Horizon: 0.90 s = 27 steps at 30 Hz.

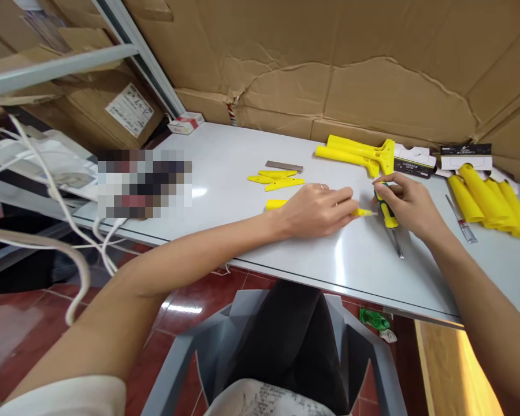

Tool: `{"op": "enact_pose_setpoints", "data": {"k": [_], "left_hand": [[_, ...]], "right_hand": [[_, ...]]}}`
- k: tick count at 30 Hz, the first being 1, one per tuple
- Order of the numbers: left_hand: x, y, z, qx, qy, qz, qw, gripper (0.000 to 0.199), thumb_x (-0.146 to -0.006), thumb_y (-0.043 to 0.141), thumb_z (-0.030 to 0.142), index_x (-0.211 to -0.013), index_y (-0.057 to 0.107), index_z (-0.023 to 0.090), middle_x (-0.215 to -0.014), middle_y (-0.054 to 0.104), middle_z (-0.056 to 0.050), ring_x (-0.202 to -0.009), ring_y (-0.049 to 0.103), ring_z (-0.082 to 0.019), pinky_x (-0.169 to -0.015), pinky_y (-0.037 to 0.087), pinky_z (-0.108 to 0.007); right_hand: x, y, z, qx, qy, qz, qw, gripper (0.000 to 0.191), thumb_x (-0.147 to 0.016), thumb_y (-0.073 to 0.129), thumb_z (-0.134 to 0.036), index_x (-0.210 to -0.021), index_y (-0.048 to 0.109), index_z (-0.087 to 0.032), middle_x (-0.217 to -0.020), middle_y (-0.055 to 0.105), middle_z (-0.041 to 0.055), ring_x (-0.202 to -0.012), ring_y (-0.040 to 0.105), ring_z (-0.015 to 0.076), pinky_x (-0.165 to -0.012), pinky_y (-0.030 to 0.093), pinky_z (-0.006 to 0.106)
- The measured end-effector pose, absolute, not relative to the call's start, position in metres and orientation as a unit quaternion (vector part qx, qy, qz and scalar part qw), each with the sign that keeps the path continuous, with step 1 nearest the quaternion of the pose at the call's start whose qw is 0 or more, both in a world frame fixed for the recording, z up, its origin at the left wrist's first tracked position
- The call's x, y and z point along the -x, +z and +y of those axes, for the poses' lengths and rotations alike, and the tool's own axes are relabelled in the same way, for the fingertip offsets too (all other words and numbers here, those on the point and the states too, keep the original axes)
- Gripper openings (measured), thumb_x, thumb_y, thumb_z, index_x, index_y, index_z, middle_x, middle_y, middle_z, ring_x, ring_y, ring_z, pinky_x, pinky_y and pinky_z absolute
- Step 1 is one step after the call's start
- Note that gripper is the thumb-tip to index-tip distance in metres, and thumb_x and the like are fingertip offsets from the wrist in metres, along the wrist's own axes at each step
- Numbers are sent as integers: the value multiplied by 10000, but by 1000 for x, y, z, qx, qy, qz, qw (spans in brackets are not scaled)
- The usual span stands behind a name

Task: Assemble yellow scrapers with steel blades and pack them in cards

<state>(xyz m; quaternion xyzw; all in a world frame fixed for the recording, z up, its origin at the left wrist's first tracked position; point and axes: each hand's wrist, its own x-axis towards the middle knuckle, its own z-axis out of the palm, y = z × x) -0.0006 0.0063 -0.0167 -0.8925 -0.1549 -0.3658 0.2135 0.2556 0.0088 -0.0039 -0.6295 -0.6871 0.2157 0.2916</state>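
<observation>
Yellow plastic shows at both sides of your left hand point(318, 211), which lies palm down near the centre of the frame, fingers curled over a yellow handle point(275, 204); the rounded end sticks out by your wrist and a narrow end beyond your fingertips. Your palm hides the middle, so I can't be sure both ends belong to one piece. That flat grip seems suited to steadying the piece low against the white table point(225, 151). Just to its right, your right hand point(409, 202) is drawn narrow, thumb and fingers pinching the green-and-yellow screwdriver point(389, 215) by its handle. The shaft points toward the lower edge of the frame, away from the yellow piece, as if held aside. Above your left hand lie loose yellow strips point(281, 180) with a grey metal blade point(285, 166) just behind them, probably grouped for easy reach. At the upper right, more yellow scrapers point(357, 153) rest beside a black-and-white carton point(416, 160), likely set back to leave working room. Farther right, yellow tubes point(487, 202) fan out together, and a clear-handled tool point(461, 222) lies between them and your right hand, perhaps handy for that side.
</observation>
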Motion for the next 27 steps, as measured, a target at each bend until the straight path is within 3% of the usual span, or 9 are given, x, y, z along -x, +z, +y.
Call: {"op": "enact_pose_setpoints", "data": {"k": [5,9,11,14,16,19,22,24,27], "left_hand": [[12,2,19,826,-504,-241,-78,299,-1052,590,377,-807,581,206,-731,608,10,-648,610,-118,-589,449,-283],[15,16,20,712,-545,-270,-351,310,-967,711,505,-887,645,213,-897,672,-10,-656,676,-120,-552,543,-273],[15,20,19,653,-553,-288,-431,323,-925,758,529,-926,668,219,-931,701,-21,-704,714,-146,-572,580,-277],[13,22,19,579,-544,-323,-514,303,-909,788,502,-940,681,221,-922,744,-33,-784,764,-190,-563,578,-253],[12,21,22,538,-534,-338,-558,304,-890,813,482,-934,681,211,-928,767,-44,-820,782,-213,-550,573,-238],[9,17,27,481,-530,-354,-602,304,-866,847,437,-932,685,187,-960,789,-66,-860,796,-234,-599,608,-254],[6,8,32,448,-537,-360,-618,304,-854,864,399,-933,681,170,-965,795,-78,-867,800,-235,-681,643,-295],[5,1,35,439,-532,-362,-627,316,-855,866,397,-938,672,162,-972,794,-83,-869,801,-231,-741,657,-319],[5,-10,39,444,-515,-359,-639,344,-846,875,402,-942,660,151,-997,789,-93,-871,799,-223,-813,660,-350]], "right_hand": [[-252,-10,10,623,160,-737,206,298,-979,572,-457,-1033,766,-237,-1137,784,68,-855,699,241,-885,497,415],[-251,-10,10,608,144,-753,207,277,-981,586,-438,-1030,778,-245,-1089,759,68,-793,646,218,-839,491,412],[-250,-8,7,595,103,-751,268,247,-983,599,-430,-990,772,-252,-1015,736,66,-727,607,201,-796,487,413],[-243,0,-5,538,99,-725,419,226,-997,609,-457,-933,748,-291,-950,731,46,-708,608,199,-716,490,401],[-233,7,-18,490,159,-715,473,231,-1007,603,-490,-921,740,-325,-884,742,21,-699,629,199,-649,489,386],[-223,12,-29,454,225,-737,447,224,-1003,607,-511,-932,747,-351,-739,717,-10,-629,627,191,-593,487,383],[-236,9,-17,480,161,-738,446,233,-1006,598,-472,-907,746,-322,-762,737,1,-664,649,200,-650,520,402],[-262,4,3,531,60,-722,440,219,-996,588,-407,-891,746,-296,-892,770,35,-757,666,229,-727,540,434],[-312,-5,36,575,-69,-756,305,167,-937,590,-307,-964,752,-274,-1216,760,67,-1139,646,337,-1021,489,555]]}}
